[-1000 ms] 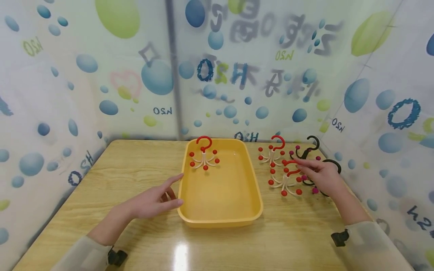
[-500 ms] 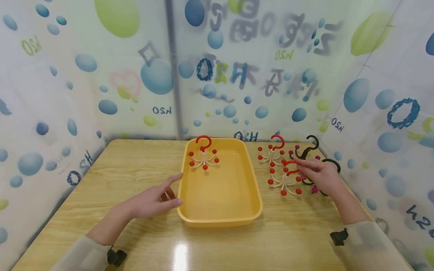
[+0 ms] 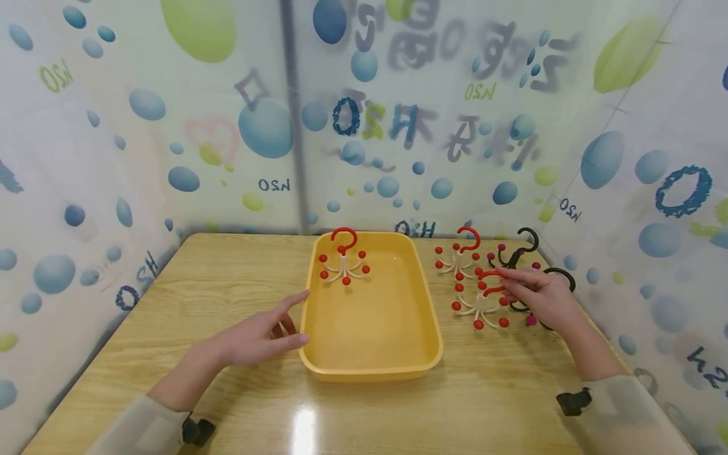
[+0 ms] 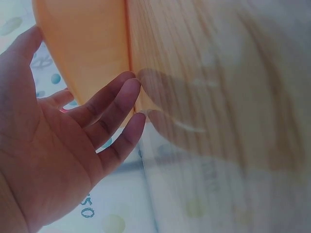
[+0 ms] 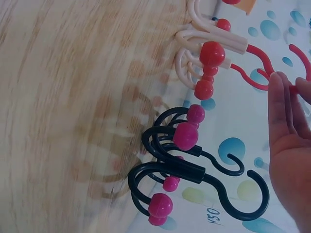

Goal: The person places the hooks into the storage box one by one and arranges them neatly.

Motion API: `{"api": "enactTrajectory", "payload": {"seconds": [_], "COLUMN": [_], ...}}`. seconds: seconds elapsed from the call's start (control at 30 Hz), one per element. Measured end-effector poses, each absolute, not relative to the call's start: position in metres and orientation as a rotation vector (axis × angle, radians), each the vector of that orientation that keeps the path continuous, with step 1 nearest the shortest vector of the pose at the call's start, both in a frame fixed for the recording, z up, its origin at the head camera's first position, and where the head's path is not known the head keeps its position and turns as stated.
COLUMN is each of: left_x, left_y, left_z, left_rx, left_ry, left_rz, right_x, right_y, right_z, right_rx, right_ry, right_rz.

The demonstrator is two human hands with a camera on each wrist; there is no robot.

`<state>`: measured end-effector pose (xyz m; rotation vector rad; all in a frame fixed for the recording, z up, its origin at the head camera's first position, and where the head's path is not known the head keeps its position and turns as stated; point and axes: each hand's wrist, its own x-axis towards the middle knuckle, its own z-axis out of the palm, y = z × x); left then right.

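Note:
In the head view my left hand (image 3: 258,335) touches the left rim of a yellow tray (image 3: 372,374) with thumb and forefinger, the fingers loosely spread. At the right, my right hand (image 3: 548,300) pinches the red hook of a white multi-claw hook hanger (image 3: 480,306) with red ball tips. It stands on its claws on the table. The right wrist view shows its white stem (image 5: 235,42) and the fingers at the red hook. Inside the tray, at the far left, stands a matching hanger (image 3: 344,272).
Behind the pinched hanger stands another white and red hanger (image 3: 457,262). Two black hangers with magenta tips stand to the right, the far one (image 3: 514,258) upright and the near one (image 3: 563,273) partly hidden by my right hand. Patterned curtain walls (image 3: 341,158) enclose the wooden table (image 3: 239,272).

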<state>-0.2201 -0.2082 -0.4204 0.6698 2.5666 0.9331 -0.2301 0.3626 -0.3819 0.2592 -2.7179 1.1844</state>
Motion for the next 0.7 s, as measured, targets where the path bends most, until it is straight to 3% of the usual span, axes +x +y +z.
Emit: {"api": "enactTrajectory", "payload": {"seconds": [0.37, 0.7], "left_x": [-0.219, -0.218], "left_y": [-0.204, -0.206], "left_z": [-0.419, -0.42], "left_rx": [0.646, 0.657], "left_ry": [2.551, 2.563], "left_rz": [0.941, 0.942], "right_x": [-0.222, -0.227], "right_y": [0.358, 0.335], "right_z": [-0.37, -0.341], "right_rx": [0.221, 0.365], "right_ry": [-2.674, -2.534], "right_rz": [1.165, 1.272]}}
